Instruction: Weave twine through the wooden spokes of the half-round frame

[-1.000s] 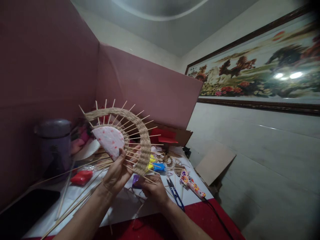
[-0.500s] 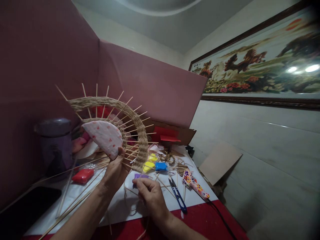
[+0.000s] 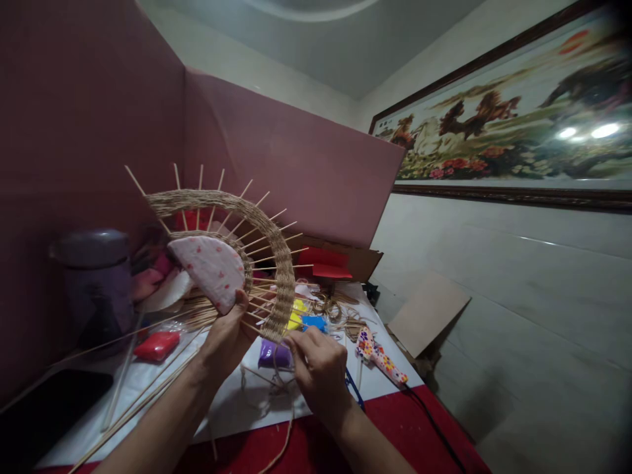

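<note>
A half-round woven fan frame (image 3: 282,280) stands raised above the table, its thin sticks fanning out through a band of twisted cord. At its centre is a white half-disc with red spots (image 3: 210,266). My left hand (image 3: 230,339) grips the frame at the lower edge of this half-disc, thumb in front. My right hand (image 3: 318,362) is closed at the lower right end of the woven band, fingertips pinching the cord. A loose length of the cord (image 3: 285,438) hangs below that hand toward the table's front edge.
On the white sheet lie a purple packet (image 3: 274,354), a blue packet (image 3: 314,322), a red packet (image 3: 157,345) and a flower-patterned glue gun (image 3: 380,359). Blue snips (image 3: 353,390) are partly behind my right hand. A lidded cup (image 3: 96,283) and a dark phone-like slab (image 3: 56,408) stand left.
My right hand has moved up and right to the end of the woven band, now covering much of the snips. The view has shifted slightly; my left hand keeps its hold.
</note>
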